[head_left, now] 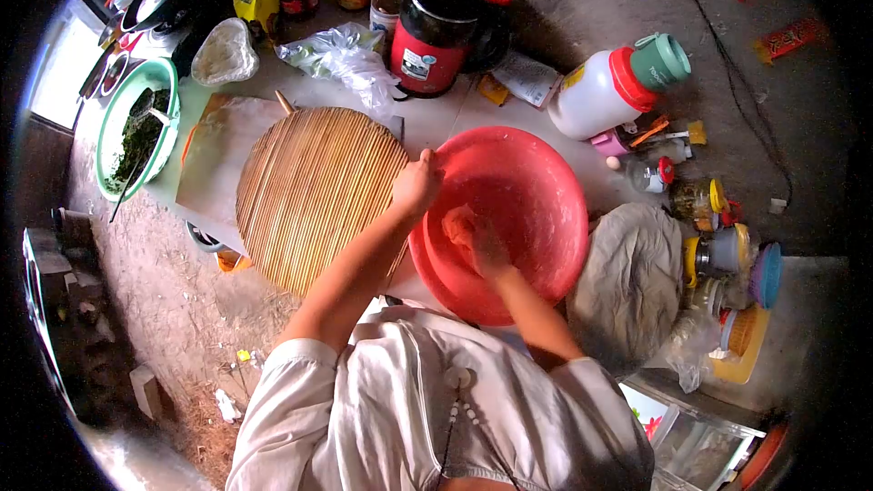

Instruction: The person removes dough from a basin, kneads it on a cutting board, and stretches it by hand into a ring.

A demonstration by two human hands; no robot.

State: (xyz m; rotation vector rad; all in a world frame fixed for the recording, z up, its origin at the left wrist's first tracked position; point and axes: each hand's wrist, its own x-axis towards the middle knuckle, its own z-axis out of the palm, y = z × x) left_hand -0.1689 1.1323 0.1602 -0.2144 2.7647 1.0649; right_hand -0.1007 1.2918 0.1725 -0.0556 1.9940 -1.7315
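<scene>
A large red basin (556, 209) stands in front of me, tilted a little, with pale residue on its inner wall. My left hand (418, 180) is closed at the basin's upper left rim. Down inside the basin is my right hand (482, 241), its fingers blurred and tinted red near the inner left side; whether they hold anything cannot be made out. Left of the basin lies a round slatted mat (318, 191), partly under my left forearm.
A green basin (167, 150) of dark leafy food is far left. Behind are a red-black cooker (432, 36) and a plastic bag (350, 59). A white jug (596, 95), jars (698, 200) and a cloth-covered round object (627, 282) are to the right.
</scene>
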